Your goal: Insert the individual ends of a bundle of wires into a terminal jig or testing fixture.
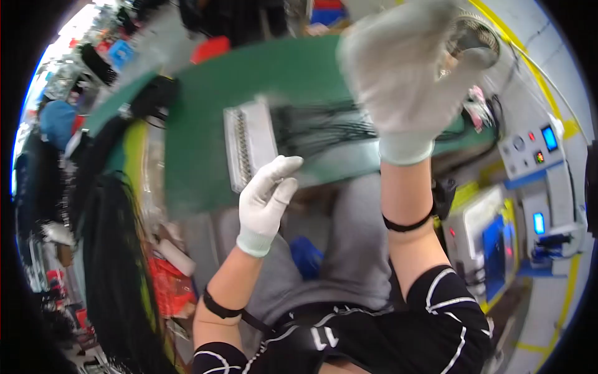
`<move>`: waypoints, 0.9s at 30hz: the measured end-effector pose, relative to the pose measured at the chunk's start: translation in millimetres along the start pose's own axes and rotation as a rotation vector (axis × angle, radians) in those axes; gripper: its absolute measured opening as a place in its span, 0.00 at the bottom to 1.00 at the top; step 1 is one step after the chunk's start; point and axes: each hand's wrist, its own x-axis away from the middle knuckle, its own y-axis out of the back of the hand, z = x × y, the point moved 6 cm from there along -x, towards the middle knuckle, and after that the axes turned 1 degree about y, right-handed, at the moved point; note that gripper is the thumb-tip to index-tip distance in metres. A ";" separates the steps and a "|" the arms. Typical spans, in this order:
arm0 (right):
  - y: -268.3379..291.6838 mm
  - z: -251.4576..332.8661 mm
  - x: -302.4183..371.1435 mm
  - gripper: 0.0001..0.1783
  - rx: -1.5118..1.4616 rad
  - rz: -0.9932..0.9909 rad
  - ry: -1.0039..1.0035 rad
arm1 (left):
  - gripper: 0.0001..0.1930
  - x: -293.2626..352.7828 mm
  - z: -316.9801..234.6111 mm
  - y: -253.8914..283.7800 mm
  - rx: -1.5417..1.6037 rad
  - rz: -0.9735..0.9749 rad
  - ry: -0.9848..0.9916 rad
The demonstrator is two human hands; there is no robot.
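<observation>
My left hand (263,202), in a white glove, hovers at the near right corner of a white tray-like block (258,134). Its fingers are stretched out and the thumb stands apart, with nothing seen between them. A row of small metallic parts (242,144) runs along the block's left side. My right hand (405,78), also gloved, is raised high and close to the camera, blurred by motion. Its thumb is spread from the fingers, and no held thing shows. Beneath it, a bundle of thin black cables (327,124) lies on the green table (199,118).
A round fan (472,40) stands at the far right. Control boxes with lit displays (539,149) and a machine with a blue panel (494,255) line the right side. Black cloth (115,268) and red bags (169,287) are at left.
</observation>
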 end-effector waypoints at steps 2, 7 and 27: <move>-8.7 10.7 11.7 0.40 0.011 -0.103 -0.047 | 0.20 19.1 6.4 -27.5 0.068 0.157 0.041; -43.0 -1.8 42.1 0.41 -0.102 -0.241 -0.134 | 0.21 73.9 51.5 -115.8 0.219 0.505 0.411; -84.7 -39.8 69.3 0.48 -0.637 -0.298 -0.100 | 0.18 112.4 49.9 -140.8 1.026 0.497 0.874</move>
